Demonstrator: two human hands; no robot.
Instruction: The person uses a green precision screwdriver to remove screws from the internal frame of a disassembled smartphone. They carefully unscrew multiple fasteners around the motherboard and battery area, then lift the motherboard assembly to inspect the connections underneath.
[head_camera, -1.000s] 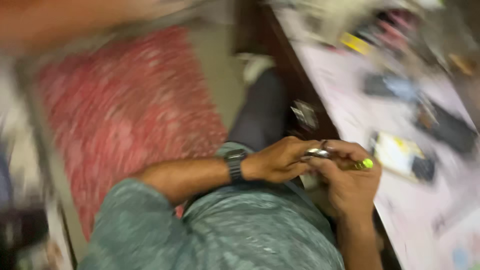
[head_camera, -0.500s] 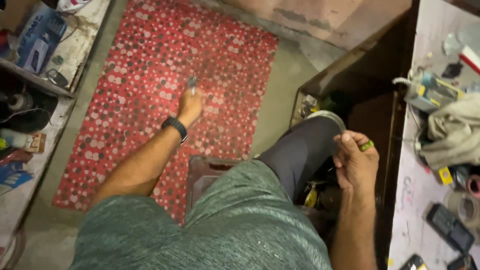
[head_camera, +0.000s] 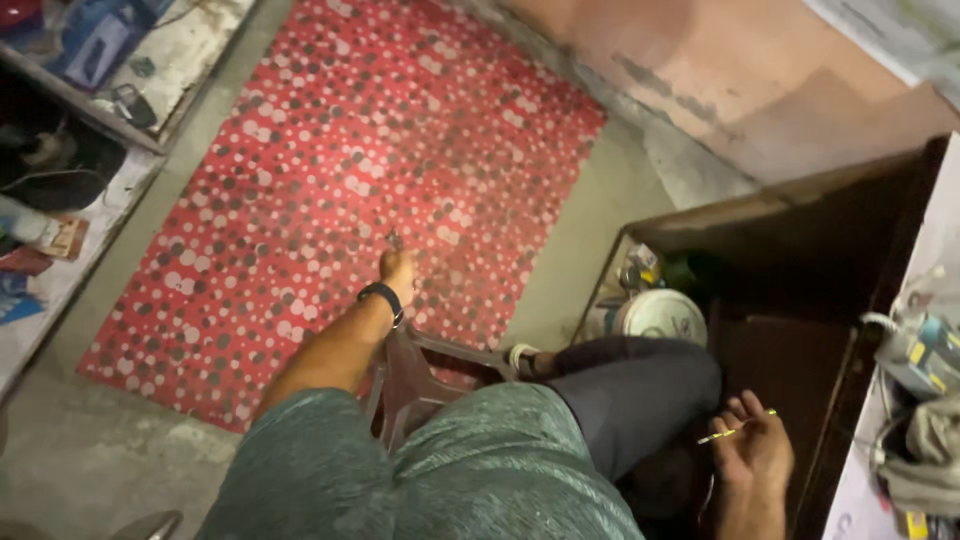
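I am seated, wearing a grey-green shirt and dark trousers. My left hand (head_camera: 397, 266), with a black wristband (head_camera: 382, 296), reaches down over a red dotted floor mat (head_camera: 330, 180). Its fingers are closed, and a small dark piece (head_camera: 392, 240) sticks out past the fingertips. Low at my right side, my right hand (head_camera: 755, 452) rests palm up beside my knee. A thin yellow-green stick tool (head_camera: 737, 430) lies across its loosely curled fingers.
A brown plastic stool (head_camera: 410, 385) is under me. A white round container (head_camera: 657, 316) sits in the dark wooden desk's (head_camera: 830, 250) recess. The worktop (head_camera: 925, 350) at the right holds gadgets, cables and a cloth. Cluttered low shelves (head_camera: 90, 70) line the left.
My left hand has gone from the desk down and left to the mat. My right hand has dropped beside my knee, still with the stick. The camera has tilted toward the floor.
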